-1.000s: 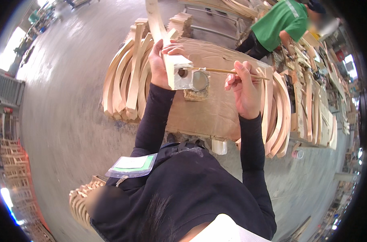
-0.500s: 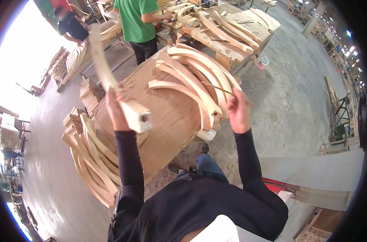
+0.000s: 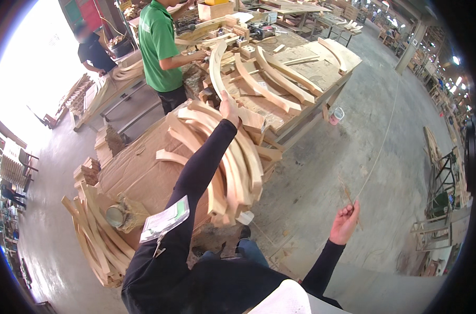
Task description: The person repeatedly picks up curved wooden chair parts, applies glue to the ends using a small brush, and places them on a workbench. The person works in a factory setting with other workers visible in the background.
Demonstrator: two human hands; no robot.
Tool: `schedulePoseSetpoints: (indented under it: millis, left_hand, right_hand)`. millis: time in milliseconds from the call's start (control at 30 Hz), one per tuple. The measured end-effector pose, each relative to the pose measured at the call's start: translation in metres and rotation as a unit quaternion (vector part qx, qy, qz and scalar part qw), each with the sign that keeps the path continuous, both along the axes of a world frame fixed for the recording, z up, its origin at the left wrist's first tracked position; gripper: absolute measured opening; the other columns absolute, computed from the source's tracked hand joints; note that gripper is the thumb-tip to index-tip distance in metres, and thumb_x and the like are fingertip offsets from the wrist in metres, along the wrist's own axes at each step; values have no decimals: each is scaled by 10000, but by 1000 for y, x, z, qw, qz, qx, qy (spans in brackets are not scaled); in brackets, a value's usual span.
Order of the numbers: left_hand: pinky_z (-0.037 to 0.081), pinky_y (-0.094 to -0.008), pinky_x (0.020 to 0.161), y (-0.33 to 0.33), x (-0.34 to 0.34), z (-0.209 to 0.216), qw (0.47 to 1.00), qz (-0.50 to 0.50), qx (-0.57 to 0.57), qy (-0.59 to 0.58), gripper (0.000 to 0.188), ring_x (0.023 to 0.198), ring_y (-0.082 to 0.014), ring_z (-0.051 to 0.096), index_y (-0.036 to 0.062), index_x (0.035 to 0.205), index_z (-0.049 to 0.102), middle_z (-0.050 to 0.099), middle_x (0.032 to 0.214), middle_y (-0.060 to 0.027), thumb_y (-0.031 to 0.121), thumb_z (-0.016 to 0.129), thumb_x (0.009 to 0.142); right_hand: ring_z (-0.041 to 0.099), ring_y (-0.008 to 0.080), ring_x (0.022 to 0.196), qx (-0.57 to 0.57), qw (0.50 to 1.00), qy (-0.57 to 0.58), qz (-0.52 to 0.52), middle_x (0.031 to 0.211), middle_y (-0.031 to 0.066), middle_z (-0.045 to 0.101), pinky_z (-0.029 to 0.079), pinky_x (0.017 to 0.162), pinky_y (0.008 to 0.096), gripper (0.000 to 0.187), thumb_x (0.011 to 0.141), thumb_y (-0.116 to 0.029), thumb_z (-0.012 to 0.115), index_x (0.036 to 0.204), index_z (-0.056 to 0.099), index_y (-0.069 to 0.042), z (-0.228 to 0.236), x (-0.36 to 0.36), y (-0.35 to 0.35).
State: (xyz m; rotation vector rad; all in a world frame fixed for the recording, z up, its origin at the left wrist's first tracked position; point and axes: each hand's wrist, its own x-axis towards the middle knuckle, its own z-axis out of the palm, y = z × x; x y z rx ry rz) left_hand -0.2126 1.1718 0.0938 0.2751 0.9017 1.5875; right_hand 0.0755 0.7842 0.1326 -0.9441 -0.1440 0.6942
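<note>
My left hand (image 3: 229,109) is stretched forward over the pile, its fingers closed round a curved wooden piece (image 3: 216,68). That piece stands with its far end near the workbench. Out to the right, above the floor, my right hand (image 3: 345,224) is closed round a thin brown stick (image 3: 347,192), which looks blurred. Beneath my left forearm lies a stack of pale curved wooden pieces (image 3: 241,170) on a cardboard-covered table (image 3: 138,172). My arm hides part of the stack.
A workbench (image 3: 348,60) with more curved pieces stands ahead. A person in a green shirt (image 3: 158,47) works at it; another person in dark clothes (image 3: 95,49) is farther left. More curved pieces (image 3: 94,235) and a tape roll (image 3: 115,215) lie at near left. A bucket (image 3: 336,115) stands on the floor.
My left hand has carried the curved piece forward and right, over the stack toward the workbench. My right hand has moved right and nearer with the stick. My view has shifted.
</note>
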Motion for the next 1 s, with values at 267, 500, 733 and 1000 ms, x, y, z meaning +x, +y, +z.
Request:
schedulePoseSetpoints:
  millis: [267,500,733,1000]
  left_hand:
    - [557,-509,703,135,74,-116,994,-16,-65,90,569,796,-347,665,24,1146,471,633,908,-178,558,401,963]
    - [539,-496,860,100,62,-53,851,-397,-152,307,781,1028,-327,643,32,1357,374,502,1337,-219,666,432,906]
    - [566,-281,705,-31,-106,80,814,-379,40,438,351,827,-198,690,28,1220,562,676,1067,-147,286,450,1009]
    - [532,-232,625,-295,-306,110,862,-130,-99,479,331,753,-109,654,45,1188,575,681,974,-68,311,506,1004]
  right_hand:
    - [449,31,590,-48,998,27,-26,701,-42,514,386,537,196,231,933,-267,634,799,514,-121,-22,48,19]
    - [470,46,588,-84,995,50,-32,710,-37,524,412,545,208,231,948,-247,613,791,513,-110,-44,54,25]
    - [464,50,593,-63,994,51,71,696,-26,528,398,552,219,259,933,-268,631,776,483,-125,-35,14,76]
    - [496,75,582,-23,969,36,241,688,-8,550,416,541,228,191,944,-230,603,813,512,-124,-5,-114,119]
